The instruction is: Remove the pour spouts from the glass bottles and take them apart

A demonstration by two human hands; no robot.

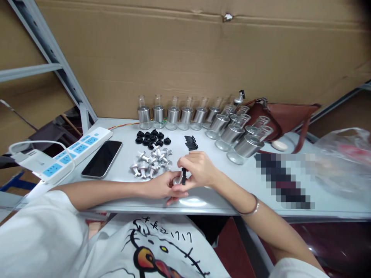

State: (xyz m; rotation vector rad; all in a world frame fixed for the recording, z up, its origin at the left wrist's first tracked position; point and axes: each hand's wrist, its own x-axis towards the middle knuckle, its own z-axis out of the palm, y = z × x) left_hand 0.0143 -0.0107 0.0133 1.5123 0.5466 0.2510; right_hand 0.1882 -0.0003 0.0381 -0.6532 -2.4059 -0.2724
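Observation:
Close to the table's front edge, my left hand (pixel 162 186) is closed on a silver metal pourer spout (pixel 176 180). My right hand (pixel 201 169) pinches a small black plastic piece (pixel 183 176) at the spout's end; whether it is fixed there I cannot tell. Fingers hide much of both parts. Just beyond my left hand lies a heap of similar silver pourer spouts (pixel 153 161). Behind that heap sits a group of black ribbed stoppers (pixel 150 138). Several slim black pieces (pixel 191 143) lie in a row beyond my right hand.
Glass bottles with steel sleeves (pixel 187 115) line the back and right; a pourer (pixel 239 98) tops one. On the left are a phone (pixel 102 159) and power strip (pixel 78 152). A brown bag (pixel 292 117), white oval object (pixel 279 145) and plastic bag (pixel 344 162) lie right.

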